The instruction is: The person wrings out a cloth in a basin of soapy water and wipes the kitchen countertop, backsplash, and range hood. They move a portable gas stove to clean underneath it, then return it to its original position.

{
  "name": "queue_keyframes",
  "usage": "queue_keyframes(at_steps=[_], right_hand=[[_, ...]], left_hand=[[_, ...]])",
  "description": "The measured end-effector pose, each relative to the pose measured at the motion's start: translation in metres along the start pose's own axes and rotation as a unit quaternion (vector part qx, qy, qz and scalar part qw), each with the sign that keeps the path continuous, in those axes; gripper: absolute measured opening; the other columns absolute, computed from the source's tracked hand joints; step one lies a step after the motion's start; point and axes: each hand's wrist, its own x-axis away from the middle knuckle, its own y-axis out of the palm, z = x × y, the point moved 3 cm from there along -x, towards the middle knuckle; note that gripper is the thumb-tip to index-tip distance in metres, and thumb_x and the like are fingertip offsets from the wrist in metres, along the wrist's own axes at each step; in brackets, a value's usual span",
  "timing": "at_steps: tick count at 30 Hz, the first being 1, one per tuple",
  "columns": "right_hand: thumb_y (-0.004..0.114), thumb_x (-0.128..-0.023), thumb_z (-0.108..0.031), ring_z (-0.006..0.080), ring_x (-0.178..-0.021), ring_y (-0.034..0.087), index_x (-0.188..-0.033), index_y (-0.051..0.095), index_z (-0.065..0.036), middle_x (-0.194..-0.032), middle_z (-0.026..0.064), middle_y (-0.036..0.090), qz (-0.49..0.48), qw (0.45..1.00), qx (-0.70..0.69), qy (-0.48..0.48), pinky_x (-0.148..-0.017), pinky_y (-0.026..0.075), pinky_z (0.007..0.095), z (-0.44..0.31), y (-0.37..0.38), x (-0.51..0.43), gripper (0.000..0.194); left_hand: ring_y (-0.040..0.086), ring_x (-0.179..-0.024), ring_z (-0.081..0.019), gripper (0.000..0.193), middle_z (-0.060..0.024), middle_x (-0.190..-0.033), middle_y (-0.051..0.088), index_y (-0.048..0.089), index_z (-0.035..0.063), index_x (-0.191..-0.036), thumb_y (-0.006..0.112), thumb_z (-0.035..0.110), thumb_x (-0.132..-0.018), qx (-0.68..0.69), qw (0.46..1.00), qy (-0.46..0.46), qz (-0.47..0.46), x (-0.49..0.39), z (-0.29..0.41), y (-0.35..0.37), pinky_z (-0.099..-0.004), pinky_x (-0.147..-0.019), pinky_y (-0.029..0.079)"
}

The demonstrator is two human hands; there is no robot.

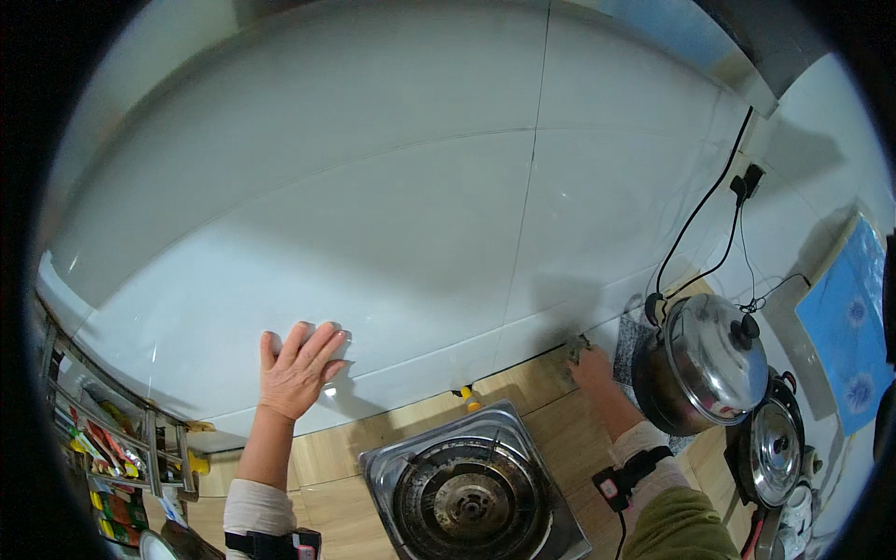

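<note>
My left hand (294, 374) rests against the white tiled wall (406, 266), palm toward the tile and fingers apart, with nothing in it. To the right, my right hand (592, 367) grips a small grey scrubber (577, 344), perhaps a steel wool pad, largely hidden by the fingers. The scrubber is at the seam where the wall meets the wood-patterned counter (549, 413). Between my arms stands a single-burner metal gas stove (476, 483), its burner ring darkened. A yellow fitting (470, 399) sticks out behind it.
A lidded steel pot (714, 357) stands close to my right forearm, with a lidded black pan (773, 448) beyond. Black cords (707, 203) run to a wall socket (747, 182). At left is a metal rack (126, 441) of packets. A blue panel (850, 322) leans at right.
</note>
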Motion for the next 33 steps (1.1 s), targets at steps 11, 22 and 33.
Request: queue_keyframes(at_steps=[11, 22, 33], right_hand=[[0.044, -0.086, -0.019, 0.0361, -0.104, 0.047, -0.110, 0.054, 0.003, -0.112, 0.0191, 0.051, 0.043, 0.971, -0.019, -0.234, -0.091, 0.036, 0.0481, -0.078, 0.068, 0.015, 0.034], [0.049, -0.086, -0.018, 0.0363, -0.088, 0.056, -0.099, 0.063, -0.008, -0.094, 0.0167, 0.062, 0.076, 0.955, -0.251, -0.142, -0.079, 0.044, 0.0470, -0.060, 0.032, 0.016, 0.022], [0.059, -0.080, -0.016, 0.0324, -0.097, 0.056, -0.105, 0.062, -0.006, -0.105, 0.0136, 0.061, 0.050, 0.846, -0.355, -0.395, -0.086, 0.045, 0.0412, -0.135, 0.017, 0.012, 0.028]], left_hand=[[0.041, -0.120, -0.0212, 0.053, 0.0078, -0.131, 0.044, 0.046, 0.0297, -0.128, 0.057, 0.050, -0.080, -0.016, 1.000, -0.005, 0.015, 0.002, 0.002, 0.004, -0.0570, -0.107, 0.003], [0.033, -0.127, -0.0308, 0.057, 0.0012, -0.135, 0.040, 0.048, 0.0234, -0.126, 0.062, 0.048, -0.077, -0.022, 1.000, 0.015, 0.006, 0.003, 0.003, 0.004, -0.0599, -0.106, 0.002], [0.044, -0.114, -0.0210, 0.053, 0.0096, -0.132, 0.041, 0.048, 0.0293, -0.127, 0.057, 0.050, -0.079, -0.029, 0.999, -0.005, 0.016, 0.002, 0.004, 0.003, -0.0580, -0.106, 0.002]])
